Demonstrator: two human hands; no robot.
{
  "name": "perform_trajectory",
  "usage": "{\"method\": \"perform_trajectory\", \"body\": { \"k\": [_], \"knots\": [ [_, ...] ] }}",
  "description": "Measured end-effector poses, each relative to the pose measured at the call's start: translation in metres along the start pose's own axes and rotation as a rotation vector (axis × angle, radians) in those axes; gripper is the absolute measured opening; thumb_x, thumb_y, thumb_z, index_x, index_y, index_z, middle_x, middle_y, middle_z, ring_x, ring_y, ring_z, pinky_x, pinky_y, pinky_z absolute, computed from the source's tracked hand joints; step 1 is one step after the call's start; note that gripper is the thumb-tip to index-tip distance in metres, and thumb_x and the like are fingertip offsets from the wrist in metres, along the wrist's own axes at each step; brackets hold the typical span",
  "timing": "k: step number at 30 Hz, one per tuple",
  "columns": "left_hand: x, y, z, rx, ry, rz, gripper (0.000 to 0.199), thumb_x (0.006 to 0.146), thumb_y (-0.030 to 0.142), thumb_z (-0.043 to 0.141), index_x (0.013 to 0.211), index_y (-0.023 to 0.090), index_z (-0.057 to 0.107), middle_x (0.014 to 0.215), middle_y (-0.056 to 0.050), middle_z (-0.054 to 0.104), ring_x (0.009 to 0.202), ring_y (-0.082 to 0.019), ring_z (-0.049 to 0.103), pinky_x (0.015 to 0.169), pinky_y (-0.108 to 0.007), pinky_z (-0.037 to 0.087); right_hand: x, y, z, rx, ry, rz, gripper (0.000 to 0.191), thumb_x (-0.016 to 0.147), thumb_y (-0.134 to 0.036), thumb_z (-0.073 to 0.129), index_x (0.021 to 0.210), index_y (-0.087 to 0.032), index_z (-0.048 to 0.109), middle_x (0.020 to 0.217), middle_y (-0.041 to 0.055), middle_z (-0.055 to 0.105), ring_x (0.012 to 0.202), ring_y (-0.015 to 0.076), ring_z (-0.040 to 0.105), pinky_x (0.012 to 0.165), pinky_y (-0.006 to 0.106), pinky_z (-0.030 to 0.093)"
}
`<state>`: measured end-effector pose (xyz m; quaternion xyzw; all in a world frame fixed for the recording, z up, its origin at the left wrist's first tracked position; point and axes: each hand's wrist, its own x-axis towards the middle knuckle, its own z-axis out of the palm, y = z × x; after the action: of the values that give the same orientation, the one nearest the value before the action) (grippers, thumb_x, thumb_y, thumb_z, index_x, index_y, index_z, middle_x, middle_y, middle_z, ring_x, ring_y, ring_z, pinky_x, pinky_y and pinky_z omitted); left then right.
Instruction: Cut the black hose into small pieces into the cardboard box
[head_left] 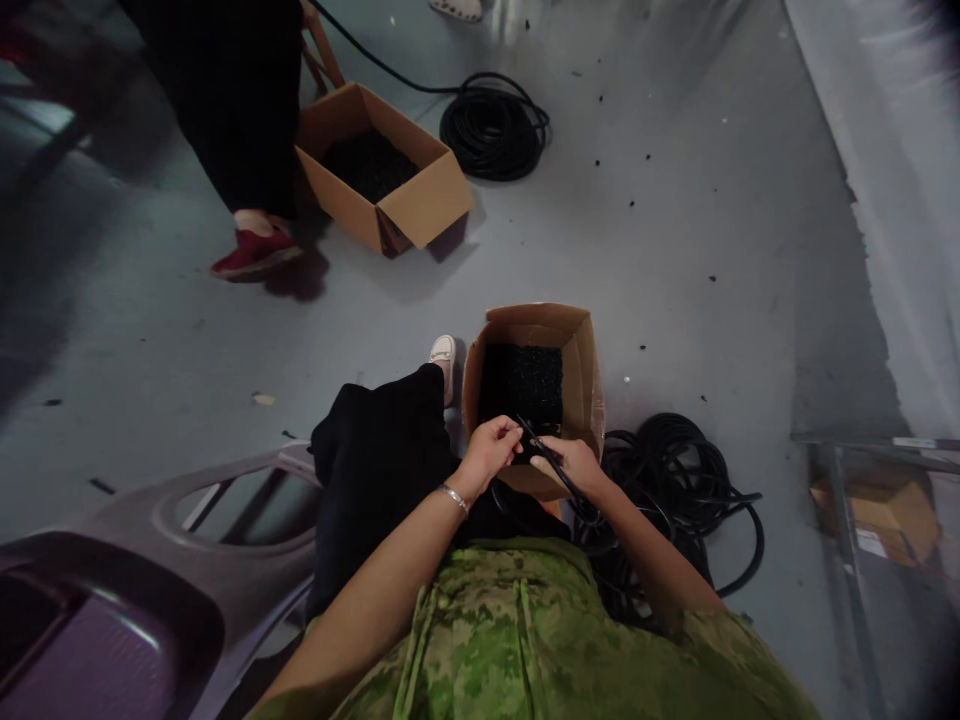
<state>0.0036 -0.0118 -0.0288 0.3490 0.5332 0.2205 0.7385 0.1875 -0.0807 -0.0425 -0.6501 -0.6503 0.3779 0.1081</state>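
Observation:
Both hands are over the near edge of an open cardboard box that holds many small black pieces. My right hand is closed around a thin black hose, whose tip points up and left between the two hands. Just left of that tip, my left hand has its fingers pinched together; what they hold, if anything, is too small to name. A silvery bracelet circles my left wrist.
Coiled black hose lies right of the box. Farther off are another cardboard box, a hose coil and a person's leg with a red shoe. A grey plastic chair stands at left, a metal frame at right.

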Motion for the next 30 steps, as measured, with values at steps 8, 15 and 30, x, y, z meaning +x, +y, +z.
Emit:
{"method": "perform_trajectory", "body": {
  "k": [8,15,30],
  "knots": [
    [0.004,-0.006,0.0,0.0,0.028,0.003,0.03,0.071,0.041,0.073,0.068,0.017,0.056,0.053,0.003,0.057,0.036,-0.003,0.037,0.037,-0.016,0.023,-0.003,-0.005,0.003,-0.025,0.031,0.032,0.03,0.091,-0.046,0.059,0.102,-0.027,0.078,0.075,0.0024,0.077,0.065,0.0177,0.069,0.06,0.022,0.044],
    [0.005,-0.005,0.001,-0.004,0.105,-0.054,0.028,0.074,0.037,0.073,0.069,0.017,0.054,0.053,0.004,0.057,0.035,-0.004,0.038,0.036,-0.016,0.024,-0.004,-0.011,0.009,-0.058,0.011,0.021,0.028,0.092,-0.04,0.056,0.102,-0.024,0.076,0.079,0.0044,0.078,0.067,0.0183,0.071,0.062,0.022,0.045],
    [0.006,-0.011,0.001,0.044,0.016,-0.036,0.027,0.075,0.035,0.072,0.066,0.017,0.053,0.051,0.003,0.057,0.034,-0.004,0.037,0.037,-0.016,0.022,-0.001,-0.005,0.006,-0.065,-0.006,0.063,0.025,0.09,-0.043,0.061,0.105,-0.029,0.077,0.085,0.0023,0.079,0.073,0.0184,0.072,0.065,0.022,0.047]
  ]
}}
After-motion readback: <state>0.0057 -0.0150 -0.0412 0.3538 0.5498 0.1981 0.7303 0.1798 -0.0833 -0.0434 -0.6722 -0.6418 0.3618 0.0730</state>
